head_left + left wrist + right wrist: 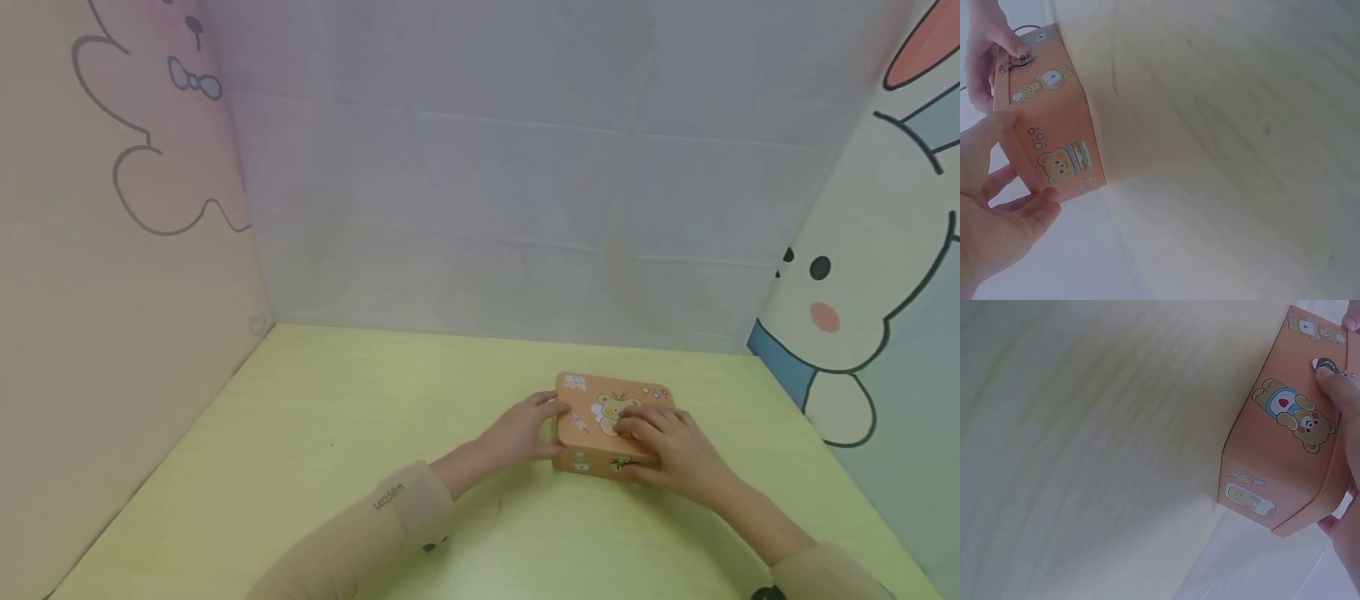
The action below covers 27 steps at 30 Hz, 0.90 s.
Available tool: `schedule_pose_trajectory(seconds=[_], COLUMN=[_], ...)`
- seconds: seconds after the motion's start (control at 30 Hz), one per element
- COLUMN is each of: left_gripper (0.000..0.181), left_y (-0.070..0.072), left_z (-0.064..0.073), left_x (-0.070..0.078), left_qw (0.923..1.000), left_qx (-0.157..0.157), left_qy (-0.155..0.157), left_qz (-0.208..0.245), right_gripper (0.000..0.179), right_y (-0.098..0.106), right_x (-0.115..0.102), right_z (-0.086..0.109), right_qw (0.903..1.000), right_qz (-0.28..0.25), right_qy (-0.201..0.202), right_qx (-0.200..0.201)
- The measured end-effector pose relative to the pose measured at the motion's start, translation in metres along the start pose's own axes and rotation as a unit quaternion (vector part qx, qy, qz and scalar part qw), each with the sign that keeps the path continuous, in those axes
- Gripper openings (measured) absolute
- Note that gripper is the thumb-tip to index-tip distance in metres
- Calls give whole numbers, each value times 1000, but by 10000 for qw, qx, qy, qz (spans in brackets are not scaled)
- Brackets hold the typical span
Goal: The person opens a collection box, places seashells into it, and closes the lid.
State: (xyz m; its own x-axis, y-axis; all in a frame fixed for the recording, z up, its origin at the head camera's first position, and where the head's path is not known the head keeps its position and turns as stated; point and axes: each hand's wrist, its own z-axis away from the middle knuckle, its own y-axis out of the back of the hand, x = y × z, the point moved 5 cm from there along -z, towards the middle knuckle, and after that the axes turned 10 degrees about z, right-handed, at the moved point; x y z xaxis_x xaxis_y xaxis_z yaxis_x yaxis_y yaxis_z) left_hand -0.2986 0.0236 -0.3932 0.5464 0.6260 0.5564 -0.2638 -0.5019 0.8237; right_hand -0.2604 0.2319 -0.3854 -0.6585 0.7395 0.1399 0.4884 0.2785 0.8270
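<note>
An orange box [592,400] printed with cartoon bears sits on the table, its lid down. A small metal latch [1325,364] is fixed on its front side. At the box's left end, my left hand [522,429] holds it between the thumb and the fingers, which lie on the end and edge of the lid. My right hand [678,454] bends over the right part of the box, fingers on the lid. In the right wrist view, the right thumb [1338,390] presses against the latch. My palms hide part of the lid's right side.
The pale yellow table [315,467] carries a faint wood grain. A plain whitish sheet [480,183] stands behind it. Side walls with a pink cartoon figure [168,158] on the left and a white rabbit [862,317] on the right flank the table.
</note>
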Motion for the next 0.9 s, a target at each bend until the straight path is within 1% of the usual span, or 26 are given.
schedule_pose_trajectory(seconds=[0.23,0.37,0.43,0.53,0.6,0.7,0.8,0.9], left_gripper=[64,64,64,64,65,66,66,64], left_y=[1,1,1,-1,-3,-5,-5,-5], left_z=[1,2,3,4,5,6,8,9], left_x=[1,0,-1,-2,-2,-2,-2,-1], left_qw=[9999,9999,9998,9996,9993,9987,9985,9984], left_qx=[31,66,78,60,32,33,95,189], left_qy=[6,44,80,154,204,237,175,51], left_qz=[121,145,134,217,312,447,518,529], right_gripper=[53,53,55,62,68,70,67,65], right_y=[0,0,0,1,2,2,1,1], right_x=[-1,-1,1,7,12,18,20,20], right_z=[-2,-3,-3,-2,1,4,7,7], right_qw=[9998,9999,9999,9982,9950,9875,9834,9850], right_qz=[159,72,-61,-370,-617,-1038,-1252,-1295], right_qy=[139,88,-63,-432,-730,-1082,-1181,-1043], right_qx=[64,32,-52,-169,-287,-495,-582,-460])
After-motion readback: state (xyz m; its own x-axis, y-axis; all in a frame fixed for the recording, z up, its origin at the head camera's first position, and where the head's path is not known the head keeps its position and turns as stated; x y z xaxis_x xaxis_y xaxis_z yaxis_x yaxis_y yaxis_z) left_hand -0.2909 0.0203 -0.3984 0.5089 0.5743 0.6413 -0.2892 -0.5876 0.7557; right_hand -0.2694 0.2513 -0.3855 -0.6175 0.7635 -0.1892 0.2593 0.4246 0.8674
